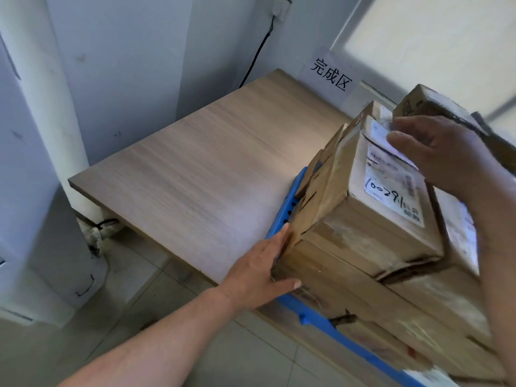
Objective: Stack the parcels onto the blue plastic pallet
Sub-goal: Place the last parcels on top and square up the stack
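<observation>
Parcels (413,300) sit stacked on the blue plastic pallet (287,208) at the tabletop's (195,169) right. The left hand (259,269) presses the lower box (335,275) with straight fingers; the right hand (435,152) rests, fingers loosely apart, on the top parcel (391,191).

Soft cool daylight from frosted window (435,37) upper right, faint shadows, slight motion blur on right hand (435,155), wide-angle bending at edges

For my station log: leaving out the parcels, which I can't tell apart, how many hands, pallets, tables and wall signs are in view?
2 hands: left hand, right hand
1 blue pallet
1 wooden table
1 wall sign
Total: 5
</observation>
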### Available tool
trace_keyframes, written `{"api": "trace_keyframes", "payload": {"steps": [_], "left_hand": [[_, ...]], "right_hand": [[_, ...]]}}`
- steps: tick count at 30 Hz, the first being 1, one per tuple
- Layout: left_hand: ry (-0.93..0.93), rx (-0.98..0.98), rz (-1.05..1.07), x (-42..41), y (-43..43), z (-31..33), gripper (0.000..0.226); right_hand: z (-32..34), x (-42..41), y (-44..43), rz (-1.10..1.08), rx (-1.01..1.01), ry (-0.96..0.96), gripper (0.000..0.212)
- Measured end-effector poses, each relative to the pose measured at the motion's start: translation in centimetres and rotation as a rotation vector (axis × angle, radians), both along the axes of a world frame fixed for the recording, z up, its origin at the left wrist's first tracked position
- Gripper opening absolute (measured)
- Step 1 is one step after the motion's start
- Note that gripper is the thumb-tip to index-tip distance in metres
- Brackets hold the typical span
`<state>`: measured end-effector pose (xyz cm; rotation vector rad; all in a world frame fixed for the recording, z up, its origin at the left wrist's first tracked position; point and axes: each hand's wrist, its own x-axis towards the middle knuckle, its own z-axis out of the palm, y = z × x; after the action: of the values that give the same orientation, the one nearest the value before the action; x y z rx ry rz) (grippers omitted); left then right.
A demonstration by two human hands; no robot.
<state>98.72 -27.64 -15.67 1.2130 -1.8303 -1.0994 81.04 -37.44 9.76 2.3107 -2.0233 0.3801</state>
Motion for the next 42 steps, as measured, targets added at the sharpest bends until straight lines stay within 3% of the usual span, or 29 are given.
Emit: {"api": "trace_keyframes", "payload": {"steps": [4,9,23,29,34,37,42], "left_hand": [[-0.087,0.03,0.009,0.4,0.4,0.3,0.096],[-0.049,0.058,0.026,0.7,1.0,1.9,0.093],[0.092,0.076,-0.02,-0.6,2.8,4.8,0.071],[-0.039,0.208,0.259,-3.0,4.6,3.0,0.063],[-0.129,0.135,0.42,-7.6,8.0,2.2,0.081],[-0.24,0.137,0.538,-11.3,10.2,2.6,0.08],[-0.378,-0.193,0.247,-18.9,14.5,4.5,0.056]], "right_hand": [[1.5,-0.5,2.4,0.055,-0.118,-0.023,0.038],[1.8,-0.8,7.1,0.072,-0.219,-0.025,0.039],[2.4,-5.9,18.1,-0.154,-0.322,-0.005,0.036],[2.6,-12.5,22.1,-0.245,-0.343,-0.058,0.037],[1.7,-19.6,24.8,-0.257,-0.388,-0.142,0.035],[1.0,-24.7,26.3,-0.295,-0.429,-0.198,0.035],[-0.8,-33.5,28.4,-0.382,-0.418,-0.262,0.036]]}}
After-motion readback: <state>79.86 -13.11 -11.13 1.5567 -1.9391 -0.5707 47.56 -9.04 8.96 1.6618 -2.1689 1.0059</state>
